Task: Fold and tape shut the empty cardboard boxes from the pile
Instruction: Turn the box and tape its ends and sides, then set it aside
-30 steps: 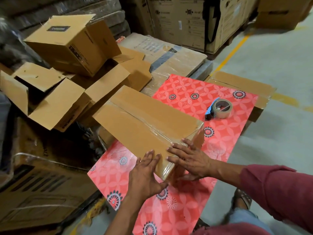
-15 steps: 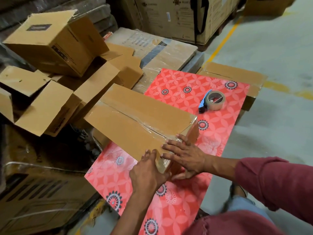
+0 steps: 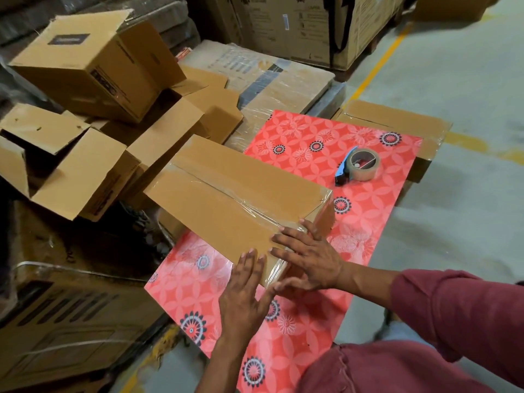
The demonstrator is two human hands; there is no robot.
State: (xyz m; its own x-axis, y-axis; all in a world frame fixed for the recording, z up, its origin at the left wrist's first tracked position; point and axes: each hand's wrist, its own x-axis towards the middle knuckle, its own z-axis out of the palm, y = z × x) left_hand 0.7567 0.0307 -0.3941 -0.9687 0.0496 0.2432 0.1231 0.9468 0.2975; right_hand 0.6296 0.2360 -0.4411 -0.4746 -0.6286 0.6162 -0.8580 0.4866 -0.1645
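A red floral-patterned sheet (image 3: 309,137) covers a makeshift worktop on a grey concrete floor (image 3: 459,80) marked with a yellow line (image 3: 380,61). Behind it lies a flat plastic-wrapped carton (image 3: 283,80), with large printed cartons (image 3: 297,24) stacked beyond and a strapped carton (image 3: 71,316) at lower left

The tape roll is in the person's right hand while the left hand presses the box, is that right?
Not quite. In the head view the tape roll lies on the red patterned board, held by nobody. The right hand presses flat on the box, and the left hand presses it too.
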